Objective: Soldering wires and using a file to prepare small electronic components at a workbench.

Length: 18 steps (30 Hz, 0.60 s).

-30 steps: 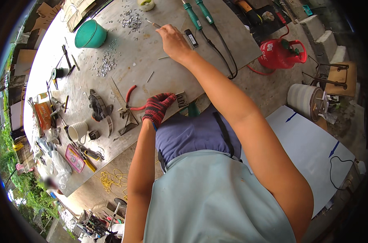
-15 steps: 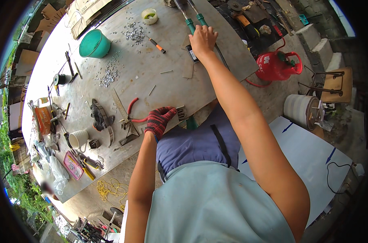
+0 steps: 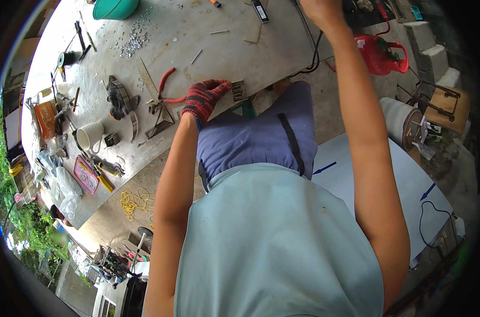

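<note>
My left hand, in a red and black striped knit glove, is closed at the table's near edge. Its fingertips pinch the side of a small slotted metal piece. Red-handled pliers lie just left of the glove, by a metal ruler and a triangular metal frame. My right arm reaches far forward, and my right hand is cut off by the top edge. Its fingers and anything in them are out of sight. Below that hand runs a black cable.
Metal bits lie scattered near a green bucket. A white mug, a black glove and a pink tray are at left. Right of the table stand a red gas cylinder and a striped drum.
The view has shifted forward-down, so the table sits higher. My right hand, earlier on a green-handled tool, has moved up and right, partly out of view. The left keeps its pinch.
</note>
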Tool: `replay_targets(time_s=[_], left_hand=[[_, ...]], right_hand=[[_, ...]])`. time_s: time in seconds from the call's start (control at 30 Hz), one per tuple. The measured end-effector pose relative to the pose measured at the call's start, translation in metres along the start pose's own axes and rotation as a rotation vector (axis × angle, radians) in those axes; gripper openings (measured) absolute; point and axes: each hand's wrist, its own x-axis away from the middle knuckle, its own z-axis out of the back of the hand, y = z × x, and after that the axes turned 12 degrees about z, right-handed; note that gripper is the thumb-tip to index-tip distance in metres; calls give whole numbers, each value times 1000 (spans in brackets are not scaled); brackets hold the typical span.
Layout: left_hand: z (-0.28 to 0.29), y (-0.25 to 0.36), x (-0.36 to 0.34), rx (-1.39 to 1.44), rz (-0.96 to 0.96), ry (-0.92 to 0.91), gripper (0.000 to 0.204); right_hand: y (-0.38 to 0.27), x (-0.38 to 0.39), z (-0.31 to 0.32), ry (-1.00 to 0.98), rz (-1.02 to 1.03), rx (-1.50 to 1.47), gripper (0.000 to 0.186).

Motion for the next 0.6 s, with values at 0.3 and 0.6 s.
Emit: replay_targets(time_s=[0.3,0.6], left_hand=[[6,-11,2,1,5,8,37],[3,-6,-1,32,0,-46,35]], right_hand=[[9,119,119,-72,608,233,32],[-17,157,107,-177,670,223,46]])
